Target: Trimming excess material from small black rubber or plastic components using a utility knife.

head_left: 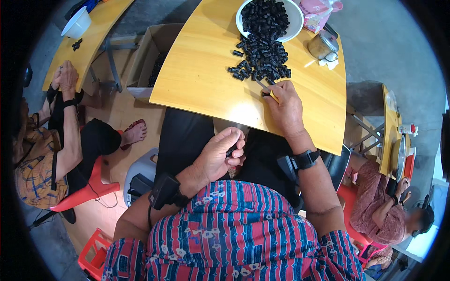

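My left hand (pixel 216 153) is closed over my lap, below the table's near edge. Pinched in it is a small black part (pixel 231 150), mostly hidden by the fingers. Over the table, my right hand (pixel 287 107) grips a thin tool with a yellow handle (pixel 274 97) and a narrow metal blade (pixel 262 85); its exact kind is unclear. One black piece lies beside the blade, close to my fingertips. Just beyond sits a heap of short black cylindrical parts (pixel 265 58), spilling from a tipped white bowl (pixel 300 21) full of the same parts.
On the yellow table (pixel 201 70), a metal lidded canister (pixel 323 45) and a pink bag (pixel 318 11) stand at the far right. A cardboard box (pixel 140 89) is on the floor to the left. People sit at other tables on both sides.
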Action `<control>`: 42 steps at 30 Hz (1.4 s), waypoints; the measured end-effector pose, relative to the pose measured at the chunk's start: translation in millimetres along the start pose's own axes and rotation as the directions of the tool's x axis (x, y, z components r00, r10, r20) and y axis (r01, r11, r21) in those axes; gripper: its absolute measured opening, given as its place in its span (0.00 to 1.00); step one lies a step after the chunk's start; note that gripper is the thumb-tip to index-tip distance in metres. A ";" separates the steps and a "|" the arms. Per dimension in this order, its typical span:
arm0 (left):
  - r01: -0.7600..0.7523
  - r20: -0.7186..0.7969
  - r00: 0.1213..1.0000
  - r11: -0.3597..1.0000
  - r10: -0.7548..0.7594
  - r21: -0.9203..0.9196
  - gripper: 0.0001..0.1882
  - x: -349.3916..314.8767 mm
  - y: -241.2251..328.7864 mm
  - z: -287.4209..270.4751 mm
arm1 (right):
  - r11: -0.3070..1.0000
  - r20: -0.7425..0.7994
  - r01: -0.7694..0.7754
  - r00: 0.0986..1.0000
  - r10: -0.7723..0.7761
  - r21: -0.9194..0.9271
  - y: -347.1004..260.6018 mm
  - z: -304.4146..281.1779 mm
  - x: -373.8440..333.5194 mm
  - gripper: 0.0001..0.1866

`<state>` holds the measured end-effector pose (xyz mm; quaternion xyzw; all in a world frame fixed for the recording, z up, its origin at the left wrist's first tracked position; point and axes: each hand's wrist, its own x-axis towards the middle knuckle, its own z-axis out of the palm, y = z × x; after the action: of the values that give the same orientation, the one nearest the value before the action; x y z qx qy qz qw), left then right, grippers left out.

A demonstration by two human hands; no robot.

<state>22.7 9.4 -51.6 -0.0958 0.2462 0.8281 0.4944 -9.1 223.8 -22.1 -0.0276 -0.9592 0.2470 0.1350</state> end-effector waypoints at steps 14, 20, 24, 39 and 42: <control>-0.054 -0.089 0.994 0.994 0.062 0.090 0.09 -1.1 -0.8 -0.9 | 0.997 0.024 -0.008 1.000 0.006 0.079 1.0 2.3 -12.0 0.07; -0.209 -0.079 0.971 0.963 0.225 0.173 0.10 -3.7 2.6 12.4 | 0.635 0.228 -0.277 0.960 0.160 0.721 -16.3 2.3 -34.2 0.05; -0.285 -0.005 0.955 0.924 0.296 0.255 0.10 -0.5 2.9 15.1 | 0.502 0.363 -0.403 0.914 0.181 0.765 -43.4 -6.6 -42.5 0.07; -0.307 0.082 0.951 0.933 0.297 0.186 0.09 -9.6 3.3 24.8 | 0.571 0.212 -0.201 0.976 0.048 0.796 -63.0 -7.6 -57.2 0.13; -0.293 0.078 0.955 0.947 0.285 0.133 0.10 -11.3 3.8 25.9 | 0.576 0.207 -0.202 0.977 0.057 0.792 -63.5 -6.7 -58.9 0.16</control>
<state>27.2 12.2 -23.6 0.0010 0.3021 0.8741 0.3803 50.3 164.3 -0.4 -0.0138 -0.7446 0.6663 0.0375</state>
